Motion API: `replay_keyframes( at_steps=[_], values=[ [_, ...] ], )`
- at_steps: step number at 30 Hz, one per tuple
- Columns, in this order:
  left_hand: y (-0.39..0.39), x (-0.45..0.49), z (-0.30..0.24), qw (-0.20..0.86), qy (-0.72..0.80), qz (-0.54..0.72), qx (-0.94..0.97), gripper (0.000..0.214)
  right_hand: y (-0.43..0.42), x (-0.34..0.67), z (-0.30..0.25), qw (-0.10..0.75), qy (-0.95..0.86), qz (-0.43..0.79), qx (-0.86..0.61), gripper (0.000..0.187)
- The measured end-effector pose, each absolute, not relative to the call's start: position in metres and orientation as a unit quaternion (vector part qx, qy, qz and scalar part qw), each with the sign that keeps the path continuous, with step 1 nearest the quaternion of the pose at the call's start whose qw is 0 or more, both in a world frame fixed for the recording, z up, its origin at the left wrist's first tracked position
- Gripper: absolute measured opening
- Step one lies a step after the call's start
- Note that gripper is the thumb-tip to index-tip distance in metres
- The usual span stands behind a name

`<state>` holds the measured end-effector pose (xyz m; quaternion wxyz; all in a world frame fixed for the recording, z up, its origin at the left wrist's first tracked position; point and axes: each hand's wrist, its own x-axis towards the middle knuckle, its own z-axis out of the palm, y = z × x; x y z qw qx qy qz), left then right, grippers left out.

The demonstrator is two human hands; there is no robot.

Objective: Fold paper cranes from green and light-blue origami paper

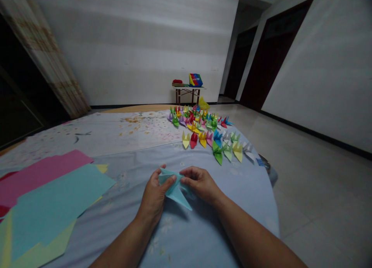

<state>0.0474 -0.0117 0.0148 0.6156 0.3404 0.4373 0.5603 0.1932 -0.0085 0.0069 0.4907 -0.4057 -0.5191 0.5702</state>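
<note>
Paper (175,192), light blue and already folded into points, was gripped between two hands above the cloth (122,221), with loose sheets (64,198) to the left and folded cranes (202,139) beyond, to the right. The left hand (155,192) clamped it under a thumb while the right hand (203,182) pinched its upper edge between thumb and forefinger, in what looked like a late shaping fold; the next move seemed to call for a steady left grip and a light, exact right pinch.
</note>
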Motion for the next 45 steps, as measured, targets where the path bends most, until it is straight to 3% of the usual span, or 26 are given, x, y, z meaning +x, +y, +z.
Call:
replay_keyframes(
  at_steps=[12, 26, 45],
  values=[
    [-0.011, 0.047, 0.014, 0.617, 0.448, 0.549, 0.342, 0.067, -0.005, 0.197, 0.002, 0.473, -0.522, 0.587, -0.4, 0.038],
    [-0.015, 0.046, 0.011, 0.615, 0.44, 0.524, 0.393, 0.037, -0.009, 0.194, 0.007, 0.462, -0.508, 0.582, -0.435, 0.036],
    [-0.013, 0.046, 0.007, 0.623, 0.435, 0.536, 0.368, 0.03, -0.009, 0.195, 0.009, 0.441, -0.524, 0.561, -0.465, 0.039]
  ],
)
